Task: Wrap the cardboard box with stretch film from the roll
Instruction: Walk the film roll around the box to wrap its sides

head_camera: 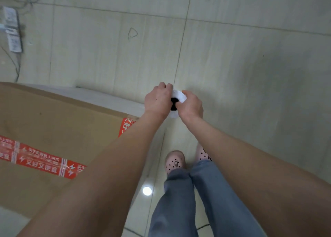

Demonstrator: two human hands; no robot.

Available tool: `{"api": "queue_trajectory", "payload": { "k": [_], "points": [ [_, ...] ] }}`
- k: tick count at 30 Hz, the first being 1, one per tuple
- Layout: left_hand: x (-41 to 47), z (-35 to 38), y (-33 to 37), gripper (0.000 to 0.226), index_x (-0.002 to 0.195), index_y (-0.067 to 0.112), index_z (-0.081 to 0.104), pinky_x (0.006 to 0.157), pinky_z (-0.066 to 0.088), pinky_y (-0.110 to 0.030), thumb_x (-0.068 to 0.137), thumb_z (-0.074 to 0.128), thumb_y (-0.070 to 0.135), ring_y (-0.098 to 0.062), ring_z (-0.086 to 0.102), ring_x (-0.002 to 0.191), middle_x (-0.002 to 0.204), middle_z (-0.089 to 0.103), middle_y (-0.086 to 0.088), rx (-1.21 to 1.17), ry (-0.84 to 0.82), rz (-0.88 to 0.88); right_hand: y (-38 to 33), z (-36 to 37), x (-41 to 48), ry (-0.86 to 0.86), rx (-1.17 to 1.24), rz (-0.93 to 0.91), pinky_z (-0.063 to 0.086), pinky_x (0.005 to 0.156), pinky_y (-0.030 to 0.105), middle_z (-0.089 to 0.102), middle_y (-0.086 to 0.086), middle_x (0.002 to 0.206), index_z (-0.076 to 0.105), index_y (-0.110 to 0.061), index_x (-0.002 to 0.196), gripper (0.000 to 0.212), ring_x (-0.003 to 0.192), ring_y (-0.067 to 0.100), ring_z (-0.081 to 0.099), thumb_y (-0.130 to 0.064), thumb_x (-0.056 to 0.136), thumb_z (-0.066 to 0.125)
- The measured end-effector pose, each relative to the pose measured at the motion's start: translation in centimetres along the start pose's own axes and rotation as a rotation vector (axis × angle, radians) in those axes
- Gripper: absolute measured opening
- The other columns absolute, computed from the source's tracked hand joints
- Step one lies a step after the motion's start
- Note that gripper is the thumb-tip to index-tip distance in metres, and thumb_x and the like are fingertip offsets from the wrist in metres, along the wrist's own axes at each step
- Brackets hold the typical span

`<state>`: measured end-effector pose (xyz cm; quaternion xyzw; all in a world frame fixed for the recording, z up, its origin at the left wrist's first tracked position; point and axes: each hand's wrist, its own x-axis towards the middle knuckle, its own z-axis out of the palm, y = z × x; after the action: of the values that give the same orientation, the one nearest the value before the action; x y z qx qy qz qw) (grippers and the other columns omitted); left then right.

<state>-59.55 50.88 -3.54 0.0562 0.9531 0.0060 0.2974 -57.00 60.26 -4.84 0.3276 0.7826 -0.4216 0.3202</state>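
Observation:
A large brown cardboard box [53, 122] with red printed tape fills the left of the head view. A white roll of stretch film [180, 95] with a dark core stands on end just past the box's right corner. My left hand [157, 100] grips the roll from the left, fingers curled over its top. My right hand [190, 105] grips it from the right. A pale band of film [100, 97] runs along the box's far side toward the roll.
Pale floor tiles [232, 57] spread ahead and to the right. A power strip with cables [12, 28] lies at the far left. My feet in pink shoes [174, 161] stand close to the box's right side.

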Motion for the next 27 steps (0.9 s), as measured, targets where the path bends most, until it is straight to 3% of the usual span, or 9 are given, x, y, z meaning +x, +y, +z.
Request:
{"api": "queue_trajectory", "payload": {
  "k": [4,10,14,17,19,21,24,27],
  "points": [
    [0.3,-0.2,0.6,0.031,0.122,0.012,0.047,0.062,0.035,-0.034,0.091,0.05,0.012,-0.028,0.052,0.103,0.117,0.048,-0.009,0.027,-0.007,-0.004,-0.3,-0.4,0.3,0.048,-0.142,-0.033,0.035,0.067,0.027,0.057,0.003,0.112,0.052,-0.022,0.115,0.03,0.083,0.021,0.052,-0.016,0.085,0.056],
    [2.2,-1.5,-0.1,0.025,0.111,0.006,0.049,0.064,0.035,-0.034,0.088,0.052,0.013,-0.033,0.059,0.095,0.111,0.055,-0.014,-0.024,-0.089,-0.04,-2.2,-0.9,0.8,0.05,-0.347,-0.129,0.035,0.068,0.027,0.053,0.0,0.116,0.055,-0.03,0.118,0.034,0.086,0.023,0.055,-0.016,0.088,0.052],
    [3.3,-2.3,-3.0,0.026,0.106,0.004,0.054,0.066,0.038,-0.033,0.085,0.057,0.018,-0.034,0.059,0.098,0.107,0.061,-0.015,-0.214,-0.088,-0.243,-4.8,0.3,1.3,0.016,-0.383,-0.254,0.036,0.071,0.028,0.047,0.0,0.129,0.05,-0.03,0.13,0.044,0.1,0.025,0.06,-0.013,0.089,0.051],
    [3.9,-2.8,-5.7,0.029,0.105,0.005,0.056,0.066,0.038,-0.031,0.082,0.06,0.022,-0.033,0.059,0.097,0.106,0.062,-0.015,-0.327,-0.068,-0.398,-6.6,1.7,1.7,-0.036,-0.294,-0.148,0.036,0.071,0.029,0.046,0.003,0.13,0.042,-0.023,0.134,0.048,0.103,0.027,0.058,-0.022,0.088,0.058],
    [4.3,-3.2,-7.5,0.03,0.103,0.004,0.057,0.066,0.04,-0.031,0.081,0.062,0.025,-0.033,0.06,0.097,0.105,0.063,-0.015,-0.402,-0.051,-0.482,-7.8,2.8,1.9,-0.063,-0.237,-0.081,0.038,0.071,0.03,0.052,0.005,0.124,0.044,-0.019,0.129,0.047,0.105,0.028,0.058,-0.031,0.087,0.061],
    [4.5,-3.3,-9.2,0.034,0.104,0.004,0.057,0.068,0.042,-0.032,0.081,0.063,0.028,-0.033,0.061,0.098,0.105,0.064,-0.015,-0.448,-0.039,-0.541,-9.2,4.1,2.1,-0.066,-0.237,-0.135,0.039,0.071,0.03,0.057,0.006,0.117,0.049,-0.018,0.119,0.037,0.103,0.028,0.058,-0.032,0.087,0.061],
    [4.3,-3.2,-10.8,0.033,0.109,0.005,0.05,0.067,0.039,-0.033,0.083,0.061,0.023,-0.032,0.059,0.098,0.106,0.061,-0.013,-0.4,-0.038,-0.516,-11.2,5.7,2.1,-0.046,-0.336,-0.253,0.038,0.071,0.03,0.054,0.007,0.113,0.052,-0.019,0.115,0.027,0.101,0.03,0.057,-0.021,0.088,0.055],
    [4.5,-3.2,-11.7,0.028,0.111,0.006,0.047,0.064,0.035,-0.034,0.086,0.056,0.014,-0.032,0.057,0.094,0.109,0.054,-0.013,-0.313,0.01,-0.403,-12.6,6.3,2.1,-0.053,-0.446,-0.375,0.037,0.071,0.03,0.053,0.007,0.115,0.055,-0.022,0.119,0.031,0.101,0.029,0.058,-0.013,0.09,0.047]
  ]
}}
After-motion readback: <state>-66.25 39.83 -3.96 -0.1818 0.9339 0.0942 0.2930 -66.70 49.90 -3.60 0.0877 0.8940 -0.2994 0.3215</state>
